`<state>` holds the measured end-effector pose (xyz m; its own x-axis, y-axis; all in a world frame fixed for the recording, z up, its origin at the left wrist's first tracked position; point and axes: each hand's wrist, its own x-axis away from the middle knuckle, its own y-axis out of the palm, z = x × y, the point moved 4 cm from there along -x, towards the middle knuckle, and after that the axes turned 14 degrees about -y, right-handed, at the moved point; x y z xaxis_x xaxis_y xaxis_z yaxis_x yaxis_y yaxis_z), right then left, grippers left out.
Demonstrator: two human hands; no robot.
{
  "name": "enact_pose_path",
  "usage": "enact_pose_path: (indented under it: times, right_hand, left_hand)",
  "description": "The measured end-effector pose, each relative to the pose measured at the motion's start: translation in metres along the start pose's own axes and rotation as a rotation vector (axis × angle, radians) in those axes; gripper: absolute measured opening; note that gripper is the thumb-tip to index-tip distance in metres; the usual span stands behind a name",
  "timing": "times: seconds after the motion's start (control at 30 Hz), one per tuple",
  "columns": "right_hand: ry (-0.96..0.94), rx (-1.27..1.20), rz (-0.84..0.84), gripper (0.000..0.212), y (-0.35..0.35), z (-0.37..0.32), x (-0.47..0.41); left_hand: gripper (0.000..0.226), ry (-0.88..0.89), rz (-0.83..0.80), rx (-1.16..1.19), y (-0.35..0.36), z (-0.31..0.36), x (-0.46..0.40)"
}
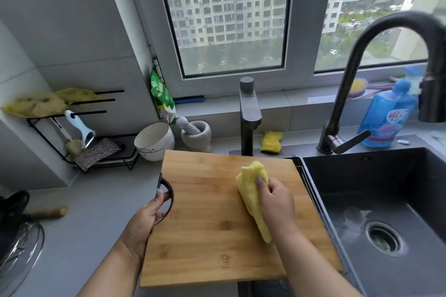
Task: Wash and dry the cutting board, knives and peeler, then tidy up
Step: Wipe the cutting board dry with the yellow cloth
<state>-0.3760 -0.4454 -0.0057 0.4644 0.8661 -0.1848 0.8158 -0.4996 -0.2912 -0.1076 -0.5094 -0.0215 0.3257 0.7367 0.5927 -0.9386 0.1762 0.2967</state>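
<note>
The bamboo cutting board (212, 219) lies flat on the grey counter (91, 224), its right edge sitting just at the rim of the dark sink (376, 202). The left hand (144, 219) has the black handle (166, 198) on the board's left side, fingers curled round the loop and gripping it. The right hand (277, 202) is on top of the board with a yellow cloth (253, 195) bunched under it, fingers curled over the cloth and pressing it down onto the wood, one fingertip showing on top of the fold; the cloth trails back along the wrist. Over on the left, a wire rack (79, 142) stands against the tiled wall, and the peeler (80, 129), with its blue and white handle, hangs from it, blade end down, well apart from the board. Yellow rags (45, 102) drape over the rack's top bars. Behind the board sit a white bowl (154, 141) and a stone mortar with pestle (195, 135), side by side. A yellow sponge (271, 141) rests on the ledge beside the squat tap post (248, 113), and the tall black faucet (376, 75) arches above the sink, with a blue bottle of dish soap (386, 118) just behind it. No knives can be made out from this view.
</note>
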Motion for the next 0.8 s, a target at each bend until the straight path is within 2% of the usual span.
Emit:
enact_pose_path:
  times: [0.2,0.37,0.57,0.63,0.7,0.73,0.8]
  right_hand:
    - [-0.03,-0.013,0.048,0.031,-0.022,-0.009,-0.007]
    - [0.028,0.029,0.071,0.034,-0.04,0.015,-0.006]
    - [0.103,0.046,0.104,0.036,-0.056,0.037,-0.01]
    - [0.102,0.064,0.131,0.038,-0.062,0.04,-0.012]
    - [0.075,0.077,0.162,0.038,-0.069,0.037,-0.015]
    - [0.056,0.089,0.185,0.037,-0.074,0.034,-0.017]
    - [-0.035,0.154,0.242,0.038,-0.082,0.025,-0.022]
  left_hand:
    - [0.058,-0.028,0.02,0.067,0.039,-0.018,-0.014]
    - [0.053,-0.066,-0.051,0.073,0.063,-0.035,-0.032]
    - [0.054,-0.1,-0.036,0.017,0.069,-0.046,-0.042]
    - [0.042,-0.097,0.006,-0.065,0.07,-0.047,-0.04]
    - [0.031,-0.063,0.17,-0.221,0.068,-0.045,-0.041]
    - [0.03,-0.038,0.29,-0.357,0.064,-0.043,-0.044]
    - [0.035,0.016,0.501,-0.812,0.056,-0.037,-0.05]
